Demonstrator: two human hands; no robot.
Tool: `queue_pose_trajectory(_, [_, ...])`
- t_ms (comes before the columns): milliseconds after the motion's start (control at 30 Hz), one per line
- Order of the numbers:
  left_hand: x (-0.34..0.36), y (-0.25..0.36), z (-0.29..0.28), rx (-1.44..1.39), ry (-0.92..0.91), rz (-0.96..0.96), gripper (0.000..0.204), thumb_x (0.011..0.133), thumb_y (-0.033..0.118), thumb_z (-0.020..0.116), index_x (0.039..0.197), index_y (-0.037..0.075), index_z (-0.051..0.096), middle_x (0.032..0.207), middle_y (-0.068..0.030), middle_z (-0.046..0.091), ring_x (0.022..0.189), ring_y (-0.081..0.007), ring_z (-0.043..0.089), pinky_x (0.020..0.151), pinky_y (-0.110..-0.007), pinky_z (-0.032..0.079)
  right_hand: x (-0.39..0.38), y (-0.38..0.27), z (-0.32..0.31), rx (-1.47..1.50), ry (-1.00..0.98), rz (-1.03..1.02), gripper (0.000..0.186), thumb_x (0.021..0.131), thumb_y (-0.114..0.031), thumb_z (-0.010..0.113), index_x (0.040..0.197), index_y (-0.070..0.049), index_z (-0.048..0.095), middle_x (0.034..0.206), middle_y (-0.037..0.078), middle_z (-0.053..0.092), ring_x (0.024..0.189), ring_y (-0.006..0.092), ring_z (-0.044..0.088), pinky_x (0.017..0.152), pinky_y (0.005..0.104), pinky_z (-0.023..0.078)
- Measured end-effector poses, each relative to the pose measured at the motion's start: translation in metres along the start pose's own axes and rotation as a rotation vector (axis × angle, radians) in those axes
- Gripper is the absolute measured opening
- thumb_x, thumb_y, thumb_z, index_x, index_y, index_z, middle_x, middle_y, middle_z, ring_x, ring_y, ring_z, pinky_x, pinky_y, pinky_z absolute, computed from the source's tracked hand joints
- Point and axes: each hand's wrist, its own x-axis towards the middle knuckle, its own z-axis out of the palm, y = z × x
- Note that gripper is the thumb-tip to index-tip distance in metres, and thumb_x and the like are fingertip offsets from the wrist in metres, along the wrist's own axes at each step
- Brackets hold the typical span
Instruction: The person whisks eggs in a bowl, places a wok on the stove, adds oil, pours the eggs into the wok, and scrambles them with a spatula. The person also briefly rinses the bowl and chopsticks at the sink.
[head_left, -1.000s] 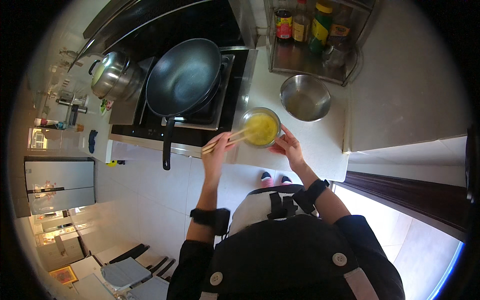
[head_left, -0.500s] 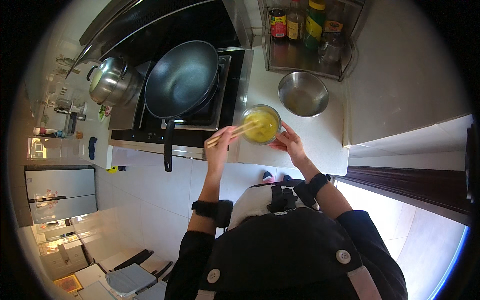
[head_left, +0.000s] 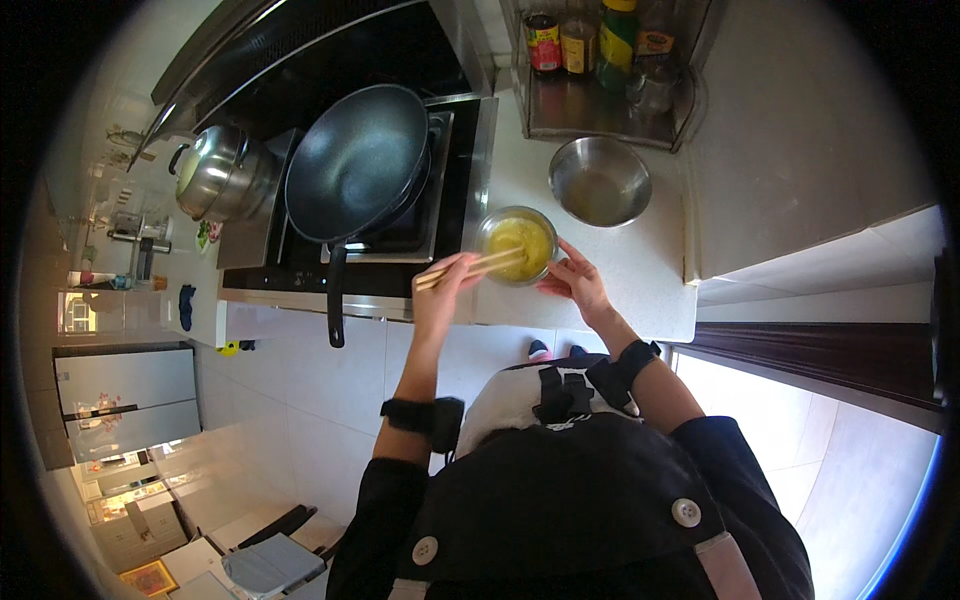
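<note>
Head view looked straight down over a dark apron and two forearms rising from the lower edge toward the middle of the frame. Left hand point(head_left: 440, 290) was closed around a pair of chopsticks point(head_left: 470, 270), their tips slanting right into the small bowl point(head_left: 518, 245) of yellow beaten egg — a grip that suited whisking. Right hand point(head_left: 575, 283) lay half open, fingers curved against the bowl's right rim, likely to steady it on the pale counter point(head_left: 650, 270) while the sticks worked; it touched rather than clasped.

Just beyond, upper right of the bowl, sat a steel mixing bowl point(head_left: 600, 180), apart from it and seemingly empty. Left of centre, a dark wok point(head_left: 358, 160) rested on the stove point(head_left: 455, 170), its handle pointing down the frame — near to hand beside the egg. Farther left stood a lidded steel pot point(head_left: 218, 172), and along the top edge a rack of condiment bottles point(head_left: 590, 40).
</note>
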Motion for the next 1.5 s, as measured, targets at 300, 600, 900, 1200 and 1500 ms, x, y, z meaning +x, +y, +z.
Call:
queue_pose_trajectory(300, [-0.0017,0.0004,-0.0046,0.086,0.119,-0.083,0.024,0.092,0.012,0.058,0.105,-0.007,0.064,0.099,-0.0136,0.066,0.086,-0.0206,0.066,0.076,-0.029,0.058,-0.0007,-0.0054,0.0002,-0.008,-0.015,0.004,0.058,0.095,-0.016,0.054,0.146,-0.014,0.028,0.088,0.004,0.06,0.084,0.0189,0.067,0.084,0.0311,0.055])
queue_pose_trajectory(600, [-0.0023,-0.0021,-0.006,0.09,0.225,-0.011,0.026,0.092,0.015,0.058,0.105,-0.006,0.064,0.104,-0.0157,0.065,0.091,-0.0248,0.066,0.079,-0.032,0.058,0.0021,-0.002,-0.0007,0.046,-0.025,0.014,0.058,0.095,-0.016,0.054,0.146,-0.015,0.027,0.09,0.005,0.059,0.086,0.0199,0.067,0.084,0.0318,0.055])
queue_pose_trajectory(900, [-0.0058,-0.0028,-0.006,0.035,0.083,0.058,0.025,0.092,0.014,0.059,0.104,-0.007,0.064,0.102,-0.0164,0.065,0.089,-0.024,0.067,0.078,-0.03,0.058,0.0028,-0.0013,-0.0028,0.056,-0.026,0.016,0.057,0.094,-0.013,0.055,0.145,-0.015,0.03,0.09,0.005,0.059,0.086,0.0204,0.067,0.082,0.0328,0.055])
queue_pose_trajectory(1200, [-0.0027,-0.0037,-0.0033,-0.078,-0.083,0.002,0.024,0.09,0.012,0.06,0.103,-0.008,0.064,0.1,-0.0157,0.066,0.087,-0.0218,0.067,0.074,-0.03,0.059,-0.0013,-0.0026,0.0006,0.036,-0.013,-0.001,0.055,0.095,-0.014,0.054,0.145,-0.017,0.032,0.09,0.006,0.06,0.085,0.0197,0.067,0.082,0.0324,0.056])
queue_pose_trajectory(1500, [-0.002,-0.0001,-0.0057,0.037,0.033,-0.046,0.027,0.091,0.015,0.06,0.106,-0.007,0.063,0.104,-0.0177,0.065,0.091,-0.0246,0.067,0.078,-0.031,0.058,0.0021,-0.0029,-0.002,0.029,-0.011,0.006,0.057,0.094,-0.014,0.055,0.145,-0.016,0.03,0.093,0.007,0.061,0.086,0.021,0.067,0.084,0.0339,0.056])
